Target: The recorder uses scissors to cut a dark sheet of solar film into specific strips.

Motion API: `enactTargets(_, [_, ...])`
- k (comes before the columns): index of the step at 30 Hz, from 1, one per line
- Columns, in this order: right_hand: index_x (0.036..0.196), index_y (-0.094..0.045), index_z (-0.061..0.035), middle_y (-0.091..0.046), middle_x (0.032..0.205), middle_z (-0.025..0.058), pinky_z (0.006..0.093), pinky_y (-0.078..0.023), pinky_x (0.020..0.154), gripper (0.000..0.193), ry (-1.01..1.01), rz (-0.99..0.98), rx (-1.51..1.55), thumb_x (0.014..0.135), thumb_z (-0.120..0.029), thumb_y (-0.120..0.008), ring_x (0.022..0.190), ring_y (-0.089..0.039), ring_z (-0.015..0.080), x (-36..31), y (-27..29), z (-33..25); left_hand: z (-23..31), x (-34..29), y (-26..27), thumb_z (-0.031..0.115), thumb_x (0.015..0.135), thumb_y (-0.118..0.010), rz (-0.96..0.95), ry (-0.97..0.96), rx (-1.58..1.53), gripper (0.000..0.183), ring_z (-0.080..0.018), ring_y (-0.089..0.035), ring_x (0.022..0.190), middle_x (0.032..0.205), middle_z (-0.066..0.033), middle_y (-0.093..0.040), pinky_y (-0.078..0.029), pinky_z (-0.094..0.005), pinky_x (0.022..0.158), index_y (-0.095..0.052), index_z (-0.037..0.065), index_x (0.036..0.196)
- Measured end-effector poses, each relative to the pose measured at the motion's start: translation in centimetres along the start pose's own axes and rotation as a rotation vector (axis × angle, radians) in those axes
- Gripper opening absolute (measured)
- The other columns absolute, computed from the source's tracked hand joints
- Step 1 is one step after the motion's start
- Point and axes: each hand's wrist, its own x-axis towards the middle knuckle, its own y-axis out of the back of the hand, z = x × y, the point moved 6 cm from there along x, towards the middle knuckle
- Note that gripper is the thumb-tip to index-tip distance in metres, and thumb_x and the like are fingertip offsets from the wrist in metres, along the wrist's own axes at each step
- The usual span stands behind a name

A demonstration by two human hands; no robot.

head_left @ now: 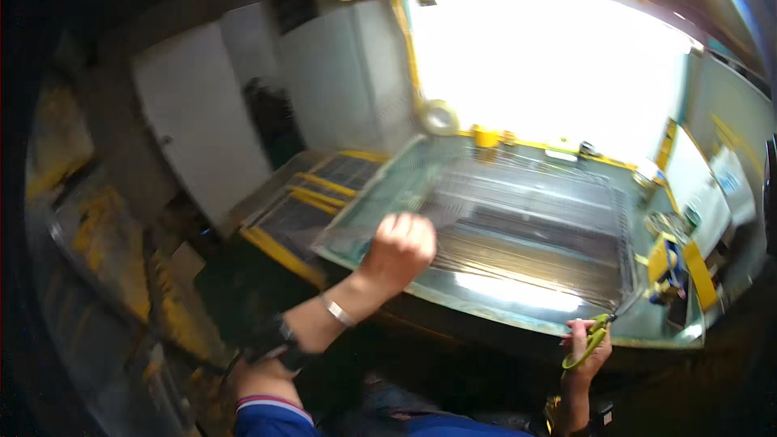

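Note:
My left hand is raised over the left front part of a glass-topped table, its fingers curled into a fist. A blurred, greyish see-through patch trails beside the fist; whether the fingers grip it is unclear. At the table's front right edge, my right hand holds scissors with yellow-green handles, the blades pointing up and right. Between my hands, a wide, dark, finely lined sheet lies flat on the table.
A tape roll and a yellow cup-like object stand along the far edge, below a glaring bright window. Yellow and blue items crowd the right side. Yellow-edged frames lie to the left, before a white door.

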Motion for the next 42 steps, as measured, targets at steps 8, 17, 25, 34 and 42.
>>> enactTargets(8, [0.082, -0.052, -0.0015, -0.062, 0.080, 0.0113, 0.0219, -0.048, 0.054, 0.011, -0.208, 0.030, -0.099, 0.082, -0.010, -0.059, 0.060, -0.058, 0.0108, -3.4, 3.0, 0.4, 3.5, -13.5, -0.5, 0.001, 0.070, -0.052, -0.123, 0.123, -0.523, 0.022, -0.0243, -0.062, 0.082, 0.090, -0.0130, -0.062, -0.050, -0.0316, 0.069, -0.060, -0.002, 0.090])
enactTargets(17, [0.088, -0.053, 0.0003, -0.063, 0.089, 0.0113, 0.0235, -0.050, 0.058, 0.014, -0.333, -0.068, -0.020, 0.085, -0.013, -0.056, 0.065, -0.060, 0.0122, -4.0, 1.6, 3.1, -0.1, -20.4, -2.1, 0.000, 0.082, -0.045, -0.003, 0.089, -0.653, 0.018, -0.0324, -0.060, 0.090, 0.096, -0.0169, -0.060, -0.049, -0.0414, 0.078, -0.057, -0.004, 0.095])
enactTargets(25, [0.083, -0.056, -0.0011, -0.061, 0.077, 0.0065, 0.0205, -0.050, 0.058, 0.011, -0.388, -0.089, 0.013, 0.078, -0.006, -0.064, 0.065, -0.060, 0.0103, -2.9, -0.7, 4.2, 0.0, -17.9, -3.5, -0.008, 0.073, -0.045, -0.102, 0.252, -0.503, 0.027, -0.0339, -0.055, 0.099, 0.103, -0.0179, -0.058, -0.035, -0.0527, 0.093, -0.055, 0.000, 0.097])
enactTargets(34, [0.086, -0.055, -0.0011, -0.062, 0.072, 0.0056, 0.0250, -0.048, 0.057, 0.022, -0.240, -0.143, -0.281, 0.078, -0.019, -0.066, 0.063, -0.060, 0.0118, -3.9, 1.2, 2.9, 21.5, -11.9, -4.1, 0.020, 0.084, -0.052, -0.829, 1.141, -2.634, 0.028, -0.0197, -0.061, 0.063, 0.074, -0.0148, -0.063, -0.051, -0.0252, 0.052, -0.060, -0.006, 0.091])
enactTargets(42, [0.088, -0.053, -0.0018, -0.058, 0.079, 0.0163, 0.0419, -0.043, 0.065, 0.028, 0.099, 0.080, -1.201, 0.069, -0.017, -0.068, 0.075, -0.056, 0.0343, 5.0, 9.3, -3.4, 20.3, -8.7, -4.4, 0.011, 0.084, -0.054, -0.704, 1.269, -2.571, 0.018, -0.0147, -0.055, 0.047, 0.063, -0.0119, -0.060, -0.044, -0.0214, 0.040, -0.062, -0.006, 0.084])
